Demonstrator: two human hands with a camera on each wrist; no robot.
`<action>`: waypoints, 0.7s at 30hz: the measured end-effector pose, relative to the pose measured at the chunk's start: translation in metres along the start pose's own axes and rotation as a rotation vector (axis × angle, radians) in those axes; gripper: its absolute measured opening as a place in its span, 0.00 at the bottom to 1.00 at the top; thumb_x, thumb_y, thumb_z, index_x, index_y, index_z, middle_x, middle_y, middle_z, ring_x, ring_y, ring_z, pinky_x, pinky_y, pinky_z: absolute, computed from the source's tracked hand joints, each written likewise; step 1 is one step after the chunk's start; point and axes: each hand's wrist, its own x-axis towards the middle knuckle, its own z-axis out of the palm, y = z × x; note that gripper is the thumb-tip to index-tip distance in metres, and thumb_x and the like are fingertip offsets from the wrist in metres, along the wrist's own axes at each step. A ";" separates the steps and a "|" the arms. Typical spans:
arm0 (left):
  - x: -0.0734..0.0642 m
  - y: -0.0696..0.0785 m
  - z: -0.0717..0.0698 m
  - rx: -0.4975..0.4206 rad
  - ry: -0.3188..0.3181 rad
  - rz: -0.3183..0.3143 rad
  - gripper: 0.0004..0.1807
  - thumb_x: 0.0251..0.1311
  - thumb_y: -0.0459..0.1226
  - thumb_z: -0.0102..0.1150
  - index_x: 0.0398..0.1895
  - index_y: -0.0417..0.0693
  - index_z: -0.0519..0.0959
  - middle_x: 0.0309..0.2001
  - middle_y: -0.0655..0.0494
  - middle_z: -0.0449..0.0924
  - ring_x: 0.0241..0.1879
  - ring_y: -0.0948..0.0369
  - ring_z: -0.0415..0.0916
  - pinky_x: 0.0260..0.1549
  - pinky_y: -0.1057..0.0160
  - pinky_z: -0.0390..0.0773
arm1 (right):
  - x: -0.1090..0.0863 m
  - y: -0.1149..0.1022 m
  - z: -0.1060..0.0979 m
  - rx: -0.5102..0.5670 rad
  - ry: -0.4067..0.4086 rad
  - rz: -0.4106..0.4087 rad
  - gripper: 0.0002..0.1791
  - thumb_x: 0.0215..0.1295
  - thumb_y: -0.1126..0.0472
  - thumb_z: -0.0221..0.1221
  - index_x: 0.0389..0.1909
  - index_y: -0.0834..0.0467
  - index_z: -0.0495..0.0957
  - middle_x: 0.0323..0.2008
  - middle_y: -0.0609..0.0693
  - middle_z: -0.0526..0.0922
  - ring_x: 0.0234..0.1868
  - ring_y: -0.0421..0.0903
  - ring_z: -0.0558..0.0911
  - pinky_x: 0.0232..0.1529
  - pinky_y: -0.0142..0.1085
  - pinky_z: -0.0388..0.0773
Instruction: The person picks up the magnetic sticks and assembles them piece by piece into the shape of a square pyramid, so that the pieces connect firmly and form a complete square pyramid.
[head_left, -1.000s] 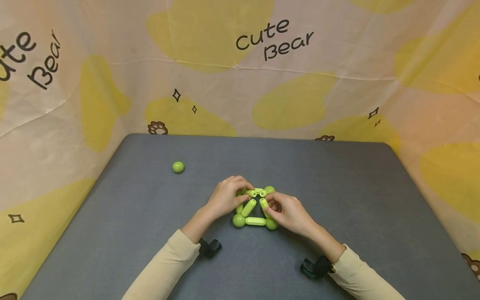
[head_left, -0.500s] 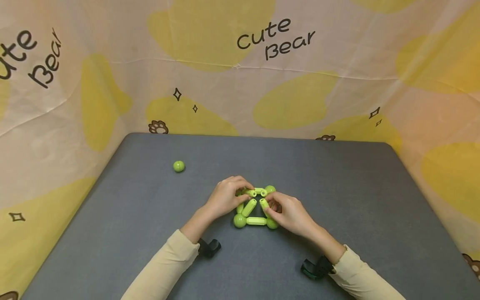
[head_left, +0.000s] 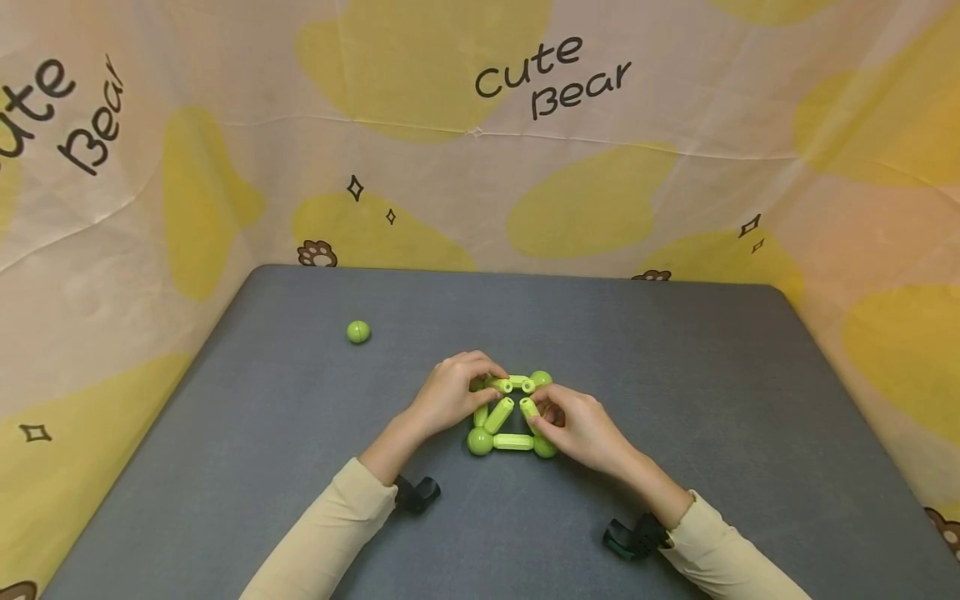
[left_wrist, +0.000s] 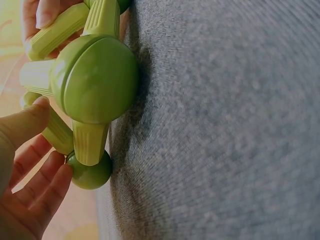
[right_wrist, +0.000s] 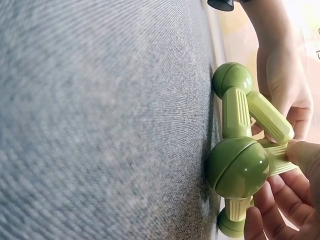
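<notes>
On the grey table stands a square frame of green balls joined by light green ribbed rods, with a front rod facing me. A further rod leans inward and up from each corner, their free ends apart near the middle. My left hand pinches the back-left leaning rod between thumb and fingers, hiding most of that corner's ball. The front-right leaning rod, rising from its ball, is between the thumb and fingers of my right hand. No hand touches the front-left leaning rod.
A loose green ball lies at the table's back left. Dark wrist cameras sit by both cuffs, the right one low over the table. A patterned cloth stands behind and beside the table.
</notes>
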 end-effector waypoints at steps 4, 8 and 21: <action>0.000 -0.001 0.000 -0.013 0.001 0.001 0.11 0.48 0.37 0.68 0.37 0.56 0.83 0.34 0.64 0.79 0.33 0.65 0.75 0.33 0.64 0.71 | 0.000 0.000 0.000 0.003 -0.005 0.002 0.08 0.56 0.62 0.62 0.38 0.53 0.77 0.26 0.40 0.76 0.25 0.31 0.74 0.25 0.27 0.74; 0.000 -0.001 0.001 -0.018 -0.001 -0.002 0.11 0.48 0.36 0.68 0.38 0.56 0.83 0.34 0.64 0.79 0.33 0.65 0.75 0.33 0.65 0.72 | 0.000 -0.001 -0.001 0.013 -0.006 0.002 0.08 0.56 0.62 0.62 0.38 0.53 0.78 0.27 0.40 0.77 0.25 0.31 0.74 0.26 0.27 0.74; -0.006 -0.004 -0.001 -0.044 0.008 -0.034 0.13 0.49 0.36 0.68 0.39 0.55 0.82 0.36 0.63 0.79 0.33 0.66 0.75 0.33 0.66 0.73 | -0.001 0.007 -0.006 0.029 0.099 0.023 0.08 0.56 0.65 0.62 0.38 0.56 0.78 0.28 0.44 0.80 0.26 0.34 0.76 0.25 0.27 0.74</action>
